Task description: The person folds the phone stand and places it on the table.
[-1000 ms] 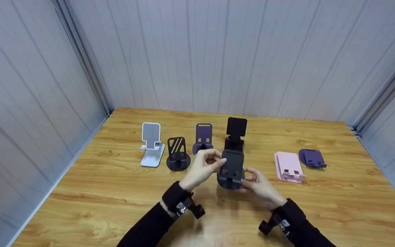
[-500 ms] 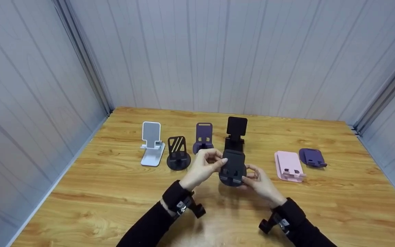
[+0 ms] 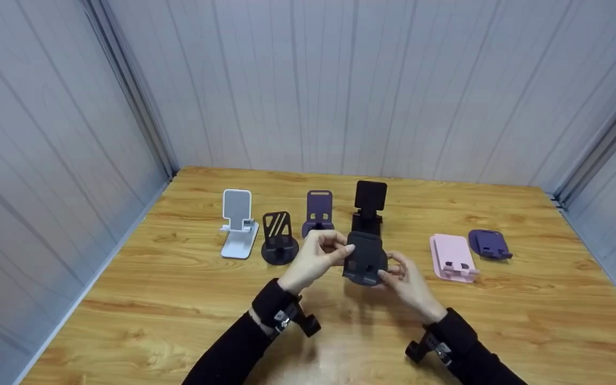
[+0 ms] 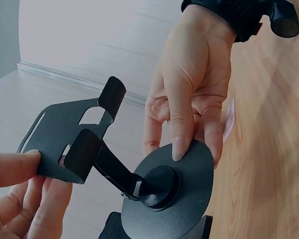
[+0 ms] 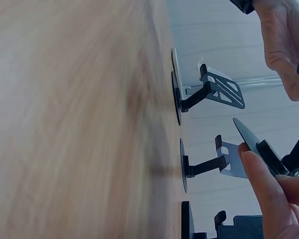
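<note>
Both hands hold a black phone stand (image 3: 366,255) above the table. My left hand (image 3: 316,259) pinches the left edge of its slotted back plate (image 4: 60,134) between thumb and fingers. My right hand (image 3: 408,283) grips the rim of the round base (image 4: 189,199), thumb on one face and fingers behind. A hinged arm (image 4: 114,169) joins plate and base, unfolded at an angle, in the left wrist view. In the right wrist view the base (image 5: 251,137) appears nearly edge-on at the right hand's fingertips, and most of the plate is cut off.
Behind the hands stand a white phone stand (image 3: 237,203), a black slotted one (image 3: 277,230), a purple one (image 3: 319,206) and another black one (image 3: 370,197). To the right lie a folded pink stand (image 3: 451,254) and a folded purple stand (image 3: 491,244) on the wooden table (image 3: 179,299).
The held stand's base has tilted up behind its back plate and now shows at the plate's right side. Its lower edge sits slightly higher. Both hands keep their hold and hardly move.
</note>
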`<state>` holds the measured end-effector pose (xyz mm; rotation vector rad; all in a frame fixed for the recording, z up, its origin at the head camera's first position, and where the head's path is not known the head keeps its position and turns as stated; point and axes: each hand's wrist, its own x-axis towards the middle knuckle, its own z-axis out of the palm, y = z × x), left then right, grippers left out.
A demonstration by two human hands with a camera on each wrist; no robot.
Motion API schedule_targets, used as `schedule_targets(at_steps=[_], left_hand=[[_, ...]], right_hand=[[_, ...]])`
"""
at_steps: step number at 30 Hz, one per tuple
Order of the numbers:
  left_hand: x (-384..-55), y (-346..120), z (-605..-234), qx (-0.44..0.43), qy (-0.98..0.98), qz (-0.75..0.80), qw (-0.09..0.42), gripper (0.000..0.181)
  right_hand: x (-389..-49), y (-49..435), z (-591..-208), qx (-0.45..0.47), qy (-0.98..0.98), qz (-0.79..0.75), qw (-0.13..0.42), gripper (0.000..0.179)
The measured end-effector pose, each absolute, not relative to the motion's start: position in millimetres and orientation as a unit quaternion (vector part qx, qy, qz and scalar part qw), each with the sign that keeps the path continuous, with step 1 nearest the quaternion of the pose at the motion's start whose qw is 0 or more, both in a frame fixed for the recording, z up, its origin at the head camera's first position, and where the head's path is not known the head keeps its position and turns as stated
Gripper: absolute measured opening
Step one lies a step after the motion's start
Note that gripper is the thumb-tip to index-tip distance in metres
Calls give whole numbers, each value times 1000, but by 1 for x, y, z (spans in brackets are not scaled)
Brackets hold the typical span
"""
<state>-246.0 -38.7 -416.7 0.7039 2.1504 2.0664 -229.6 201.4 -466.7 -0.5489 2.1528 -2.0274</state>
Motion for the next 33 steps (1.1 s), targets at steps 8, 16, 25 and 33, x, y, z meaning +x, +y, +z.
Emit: schedule_targets(at_steps=[8,16,25,33], left_hand=[[-250,-37,-417,221,686,690,65,12],[-253,-39,-420,198,672,707,93,9],[-253,-42,-426,186,670,707,129,9],[-255,-42,-428,182,668,704,159,10]], right_hand=[[-230,201,-465,-186,742,-644,4,24],[-228,197,-461,-188,765,-612,-69,23],[-226,193,-461,-212,809,-520,-172,23],[-231,196,-464,-273,815,-429,-278,22]])
